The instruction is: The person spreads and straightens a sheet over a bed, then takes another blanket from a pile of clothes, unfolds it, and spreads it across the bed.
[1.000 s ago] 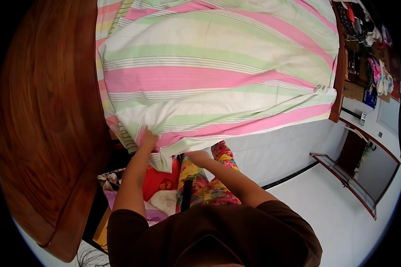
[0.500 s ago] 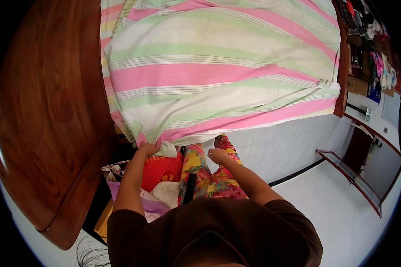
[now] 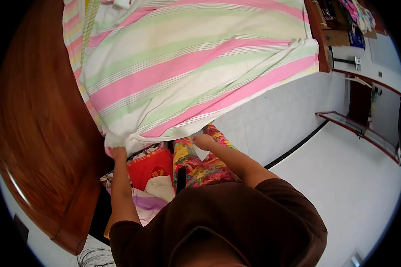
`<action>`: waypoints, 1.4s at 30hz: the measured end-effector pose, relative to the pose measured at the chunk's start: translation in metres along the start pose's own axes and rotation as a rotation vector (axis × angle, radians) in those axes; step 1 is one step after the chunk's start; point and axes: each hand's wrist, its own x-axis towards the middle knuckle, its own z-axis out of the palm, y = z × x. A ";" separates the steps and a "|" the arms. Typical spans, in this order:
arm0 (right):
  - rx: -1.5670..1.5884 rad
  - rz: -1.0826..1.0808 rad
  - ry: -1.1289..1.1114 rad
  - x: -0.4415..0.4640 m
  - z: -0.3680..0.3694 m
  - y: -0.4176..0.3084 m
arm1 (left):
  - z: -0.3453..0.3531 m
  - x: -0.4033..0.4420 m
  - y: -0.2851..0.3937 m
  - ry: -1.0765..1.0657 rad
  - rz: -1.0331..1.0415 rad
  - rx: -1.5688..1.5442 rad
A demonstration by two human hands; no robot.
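A striped bed sheet (image 3: 165,71) in pink, green and white covers the bed, with creases running toward its near left corner. My left hand (image 3: 118,152) is closed on the bunched cloth at that corner, beside the headboard. Its fingertips are partly hidden by the folds. Just under the sheet's near edge is my right hand (image 3: 203,141), fingers curled in, in front of my flowered trousers (image 3: 200,171). No cloth shows in it.
A dark wooden headboard (image 3: 40,133) rises at the left. Below my left arm lie a red cloth (image 3: 149,169) and purple-and-white fabric (image 3: 149,202). A wooden bed frame (image 3: 317,40) edges the right side. Boxes (image 3: 336,38) and a red-framed glass panel (image 3: 358,131) are farther right.
My left hand has moved left with the gathered sheet corner, drawing the stripes into a steeper slant. My right hand has shifted slightly left and up. The view has turned to the right.
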 end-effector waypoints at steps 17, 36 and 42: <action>0.340 0.012 0.375 -0.139 -0.026 0.159 | -0.119 -0.096 0.197 0.001 0.418 -0.744; 0.644 0.421 0.882 -0.273 -0.067 0.495 | -0.249 -0.150 0.481 0.084 0.738 -0.369; 0.760 0.363 0.878 -0.272 -0.128 0.507 | -0.280 -0.126 0.519 -0.024 0.640 -0.271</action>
